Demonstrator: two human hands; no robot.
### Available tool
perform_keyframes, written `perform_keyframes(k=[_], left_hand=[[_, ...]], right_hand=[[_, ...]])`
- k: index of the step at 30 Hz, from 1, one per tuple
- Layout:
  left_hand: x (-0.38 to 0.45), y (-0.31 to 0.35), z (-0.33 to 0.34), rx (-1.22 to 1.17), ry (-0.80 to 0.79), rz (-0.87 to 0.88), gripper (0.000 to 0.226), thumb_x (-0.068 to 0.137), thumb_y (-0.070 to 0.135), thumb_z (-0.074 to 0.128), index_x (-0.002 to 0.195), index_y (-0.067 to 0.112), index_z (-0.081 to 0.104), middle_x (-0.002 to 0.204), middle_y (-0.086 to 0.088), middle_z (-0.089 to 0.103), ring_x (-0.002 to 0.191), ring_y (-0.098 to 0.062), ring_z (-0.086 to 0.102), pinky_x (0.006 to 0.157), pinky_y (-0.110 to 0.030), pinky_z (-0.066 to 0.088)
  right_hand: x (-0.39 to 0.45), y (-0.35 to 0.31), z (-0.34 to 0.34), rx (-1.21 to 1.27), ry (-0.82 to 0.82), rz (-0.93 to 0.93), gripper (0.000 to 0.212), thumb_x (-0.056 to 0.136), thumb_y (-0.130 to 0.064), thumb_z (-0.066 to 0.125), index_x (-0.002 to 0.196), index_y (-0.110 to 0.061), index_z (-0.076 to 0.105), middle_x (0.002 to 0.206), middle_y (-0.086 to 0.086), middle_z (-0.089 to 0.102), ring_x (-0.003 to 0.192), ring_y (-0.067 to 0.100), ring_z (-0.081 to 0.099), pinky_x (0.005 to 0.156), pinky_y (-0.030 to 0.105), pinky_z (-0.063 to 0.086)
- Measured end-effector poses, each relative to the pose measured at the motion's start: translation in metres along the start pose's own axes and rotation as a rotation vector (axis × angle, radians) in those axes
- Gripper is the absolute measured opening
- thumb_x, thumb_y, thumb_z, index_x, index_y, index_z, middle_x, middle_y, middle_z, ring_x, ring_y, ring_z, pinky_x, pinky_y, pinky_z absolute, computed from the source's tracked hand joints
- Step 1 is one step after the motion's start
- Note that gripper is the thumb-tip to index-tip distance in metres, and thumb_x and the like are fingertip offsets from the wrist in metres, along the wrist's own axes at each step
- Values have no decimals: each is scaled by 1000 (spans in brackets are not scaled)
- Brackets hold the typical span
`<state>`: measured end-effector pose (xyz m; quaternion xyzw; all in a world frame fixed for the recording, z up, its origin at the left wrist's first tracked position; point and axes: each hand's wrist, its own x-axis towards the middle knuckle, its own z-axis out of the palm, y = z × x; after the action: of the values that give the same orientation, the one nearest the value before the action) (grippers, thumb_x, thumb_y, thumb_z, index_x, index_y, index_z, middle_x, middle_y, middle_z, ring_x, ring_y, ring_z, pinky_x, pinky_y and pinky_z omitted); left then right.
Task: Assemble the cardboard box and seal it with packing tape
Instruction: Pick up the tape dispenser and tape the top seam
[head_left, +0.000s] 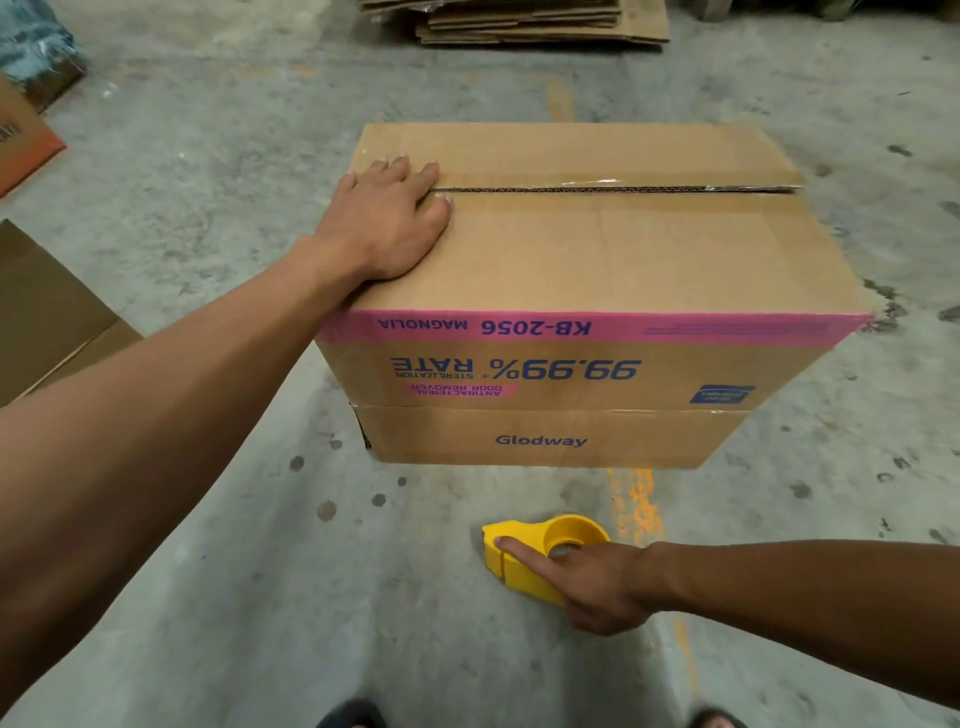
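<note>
**Flaps pinned down, tape dispenser in reach**

Head view: the brown printed cardboard box (582, 291) stands on the grey concrete floor (208, 519) in the middle of the scene, its printing upside down to the viewer. Its two top flaps are folded shut and meet along a seam (597, 188) that runs left to right across the far part of the lid. A narrow dark gap shows along that seam, and I see no fresh strip of tape over it, so I judge the sealing not yet done.

The left hand (384, 218) lies flat on the left end of the lid, its fingers (415, 174) spread slightly apart and reaching across the seam. They grasp nothing. The likely reason is to press both flaps level and keep the box from sliding.

The right hand (592, 582) is low on the near floor, just in front of the box, closed around the yellow plastic tape dispenser (540, 545). Its index finger lies straight along the top toward the nose, and the other fingers wrap the body. The dispenser appears to rest on the floor, close enough to be brought straight up to the seam.

A stack of flattened cardboard sheets (519, 23) lies at the far edge.
</note>
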<state>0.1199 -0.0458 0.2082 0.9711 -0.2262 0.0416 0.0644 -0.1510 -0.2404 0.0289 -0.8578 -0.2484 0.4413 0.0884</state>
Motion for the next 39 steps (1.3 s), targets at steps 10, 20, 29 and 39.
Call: perform_keyframes(k=[10,20,29,39], left_hand=[[-6,-2,-3,-40,-49,1,61,99,52,21,154,26,19,162,-10,15,149,-25,11,120,-47,7],[-5,-7,-4,-112,-31,15,73,87,66,17,150,31,28,160,-7,23,148,-21,18,118,-44,15],[-3,6,-12,-148,-31,-44,56,99,47,33,152,29,25,162,-3,17,150,-19,10,119,-41,1],[2,10,-12,-406,59,-15,48,96,37,46,143,25,46,153,-2,40,144,-17,30,118,-31,19]], right_hand=[[-45,-46,-158,122,48,-81,77,88,-28,67,152,-42,26,136,-10,49,116,13,49,84,20,37],[-168,-14,-354,700,632,-376,48,83,-28,67,128,-46,60,88,11,69,55,22,59,41,26,51],[-121,45,-342,1146,781,-457,45,69,-44,77,112,-32,74,72,19,60,35,10,49,30,19,40],[-112,53,-365,1028,829,-275,40,85,-31,65,124,-22,64,55,2,64,36,9,48,29,18,38]])
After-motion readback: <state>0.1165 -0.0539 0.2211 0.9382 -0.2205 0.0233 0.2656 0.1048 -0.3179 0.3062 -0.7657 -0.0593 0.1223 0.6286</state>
